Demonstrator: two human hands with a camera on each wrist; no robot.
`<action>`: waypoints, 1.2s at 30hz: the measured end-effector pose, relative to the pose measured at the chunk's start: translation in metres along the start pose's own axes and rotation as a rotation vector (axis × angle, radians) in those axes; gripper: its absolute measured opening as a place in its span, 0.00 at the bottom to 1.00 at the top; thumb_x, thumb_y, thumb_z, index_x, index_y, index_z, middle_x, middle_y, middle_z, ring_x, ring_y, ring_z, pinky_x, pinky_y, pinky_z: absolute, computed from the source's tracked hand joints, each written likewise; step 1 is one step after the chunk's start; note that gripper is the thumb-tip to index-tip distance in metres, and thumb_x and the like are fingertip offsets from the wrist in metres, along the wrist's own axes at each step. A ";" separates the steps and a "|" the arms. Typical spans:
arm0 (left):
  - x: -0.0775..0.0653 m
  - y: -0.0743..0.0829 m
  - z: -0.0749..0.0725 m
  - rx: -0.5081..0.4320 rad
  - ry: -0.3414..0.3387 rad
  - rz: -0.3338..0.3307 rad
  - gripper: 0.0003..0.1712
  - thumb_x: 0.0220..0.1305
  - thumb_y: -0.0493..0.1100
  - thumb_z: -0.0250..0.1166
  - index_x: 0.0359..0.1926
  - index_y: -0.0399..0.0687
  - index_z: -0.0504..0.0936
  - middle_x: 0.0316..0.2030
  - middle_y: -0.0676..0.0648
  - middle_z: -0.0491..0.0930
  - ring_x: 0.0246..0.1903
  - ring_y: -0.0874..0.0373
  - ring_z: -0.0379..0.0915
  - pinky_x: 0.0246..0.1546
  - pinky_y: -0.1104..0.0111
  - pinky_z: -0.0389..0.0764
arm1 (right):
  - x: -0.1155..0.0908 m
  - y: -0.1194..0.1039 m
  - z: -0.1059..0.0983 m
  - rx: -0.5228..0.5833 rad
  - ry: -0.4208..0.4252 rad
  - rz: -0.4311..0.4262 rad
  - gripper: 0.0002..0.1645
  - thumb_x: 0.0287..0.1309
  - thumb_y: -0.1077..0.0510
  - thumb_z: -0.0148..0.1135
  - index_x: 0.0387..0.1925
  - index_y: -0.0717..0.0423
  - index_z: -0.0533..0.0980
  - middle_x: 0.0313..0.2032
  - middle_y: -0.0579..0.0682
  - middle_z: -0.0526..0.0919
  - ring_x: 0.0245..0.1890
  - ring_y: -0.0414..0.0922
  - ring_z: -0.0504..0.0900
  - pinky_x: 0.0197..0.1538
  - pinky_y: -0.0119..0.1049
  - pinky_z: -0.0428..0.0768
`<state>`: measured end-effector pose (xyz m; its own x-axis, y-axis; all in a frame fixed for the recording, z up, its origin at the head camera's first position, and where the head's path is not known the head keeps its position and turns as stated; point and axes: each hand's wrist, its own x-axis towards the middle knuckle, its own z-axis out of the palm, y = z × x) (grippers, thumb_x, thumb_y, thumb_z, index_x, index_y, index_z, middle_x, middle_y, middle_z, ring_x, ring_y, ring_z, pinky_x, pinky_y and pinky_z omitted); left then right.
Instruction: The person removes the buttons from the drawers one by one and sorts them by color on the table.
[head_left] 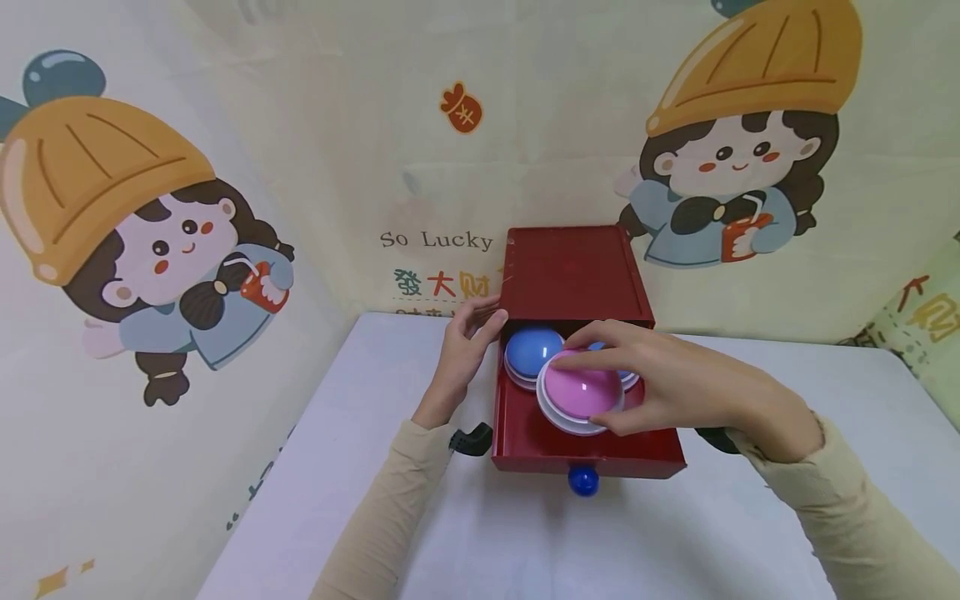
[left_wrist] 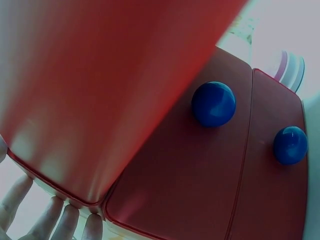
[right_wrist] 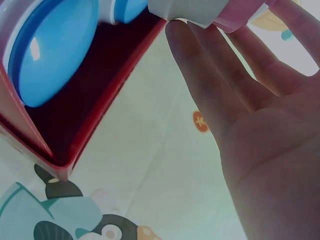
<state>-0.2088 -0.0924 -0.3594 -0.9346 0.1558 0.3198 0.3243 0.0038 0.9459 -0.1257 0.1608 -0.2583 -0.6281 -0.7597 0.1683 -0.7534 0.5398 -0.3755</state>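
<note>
In the head view, my right hand pinches a pink domed button with a white base, fingers over its far side and thumb at its near edge. It is over the open drawer of a red cabinet. Behind it sit a blue domed button and a second blue button, partly covered by the hand. My left hand touches the cabinet's left side. In the left wrist view, its fingertips lie along the red edge.
A blue knob is on the open drawer's front. Below, in the left wrist view, two closed drawer fronts carry blue knobs. The cabinet stands on a white table near a cartoon-printed backdrop.
</note>
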 end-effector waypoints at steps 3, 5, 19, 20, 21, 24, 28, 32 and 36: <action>-0.003 0.010 0.001 -0.006 -0.005 0.000 0.22 0.64 0.44 0.59 0.57 0.43 0.70 0.53 0.45 0.72 0.54 0.51 0.68 0.50 0.62 0.75 | -0.003 -0.001 -0.002 0.030 0.008 0.036 0.38 0.37 0.47 0.75 0.55 0.34 0.73 0.54 0.37 0.67 0.52 0.38 0.67 0.38 0.28 0.79; -0.004 0.013 0.001 -0.005 -0.007 -0.003 0.22 0.64 0.43 0.58 0.57 0.42 0.70 0.53 0.45 0.72 0.54 0.51 0.68 0.50 0.62 0.75 | -0.006 -0.001 -0.004 0.039 0.017 0.041 0.39 0.36 0.47 0.76 0.56 0.33 0.72 0.54 0.37 0.67 0.52 0.39 0.67 0.38 0.27 0.79; -0.003 0.009 0.000 -0.023 -0.006 0.010 0.22 0.64 0.43 0.59 0.57 0.42 0.71 0.53 0.44 0.73 0.54 0.51 0.68 0.49 0.62 0.76 | -0.021 0.006 -0.011 0.063 0.092 0.052 0.41 0.35 0.50 0.77 0.57 0.36 0.71 0.56 0.40 0.66 0.54 0.42 0.65 0.37 0.30 0.80; -0.003 0.009 0.000 -0.022 -0.007 0.009 0.22 0.64 0.43 0.59 0.57 0.42 0.71 0.53 0.45 0.73 0.54 0.51 0.68 0.49 0.62 0.75 | -0.023 0.006 -0.011 0.061 0.096 0.063 0.42 0.34 0.50 0.77 0.57 0.36 0.72 0.56 0.40 0.66 0.54 0.42 0.65 0.37 0.30 0.80; -0.003 0.009 0.000 -0.019 -0.008 0.009 0.22 0.64 0.43 0.59 0.57 0.42 0.70 0.53 0.45 0.73 0.54 0.51 0.68 0.49 0.62 0.75 | -0.023 0.005 -0.011 0.060 0.100 0.068 0.42 0.34 0.50 0.78 0.57 0.37 0.72 0.56 0.40 0.66 0.54 0.43 0.65 0.36 0.30 0.80; -0.003 0.010 0.000 -0.014 -0.009 0.014 0.22 0.64 0.43 0.58 0.57 0.41 0.70 0.53 0.45 0.73 0.54 0.51 0.68 0.49 0.62 0.76 | -0.027 0.006 -0.012 0.051 0.115 0.068 0.43 0.33 0.51 0.78 0.57 0.37 0.71 0.56 0.41 0.66 0.54 0.43 0.65 0.36 0.29 0.80; -0.005 0.014 0.001 -0.004 -0.015 0.020 0.21 0.64 0.42 0.58 0.57 0.40 0.70 0.53 0.44 0.72 0.54 0.50 0.68 0.49 0.62 0.76 | -0.031 0.008 -0.013 0.063 0.133 0.052 0.44 0.33 0.52 0.78 0.58 0.39 0.71 0.56 0.42 0.66 0.54 0.43 0.65 0.37 0.29 0.80; -0.005 0.015 0.001 0.007 -0.018 0.017 0.22 0.65 0.43 0.58 0.58 0.40 0.70 0.54 0.44 0.72 0.55 0.50 0.67 0.50 0.63 0.75 | -0.035 0.010 -0.014 0.056 0.157 0.012 0.45 0.34 0.53 0.78 0.59 0.40 0.70 0.56 0.43 0.66 0.54 0.42 0.64 0.37 0.31 0.80; -0.006 0.017 0.001 0.012 -0.014 0.010 0.22 0.64 0.43 0.58 0.58 0.41 0.70 0.54 0.45 0.72 0.55 0.51 0.68 0.49 0.63 0.75 | -0.040 0.011 -0.015 0.053 0.177 0.002 0.45 0.34 0.53 0.78 0.60 0.39 0.69 0.56 0.42 0.66 0.54 0.41 0.64 0.37 0.31 0.80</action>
<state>-0.1976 -0.0922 -0.3456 -0.9291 0.1693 0.3287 0.3358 0.0144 0.9418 -0.1118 0.2025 -0.2555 -0.6575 -0.6805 0.3235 -0.7438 0.5178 -0.4226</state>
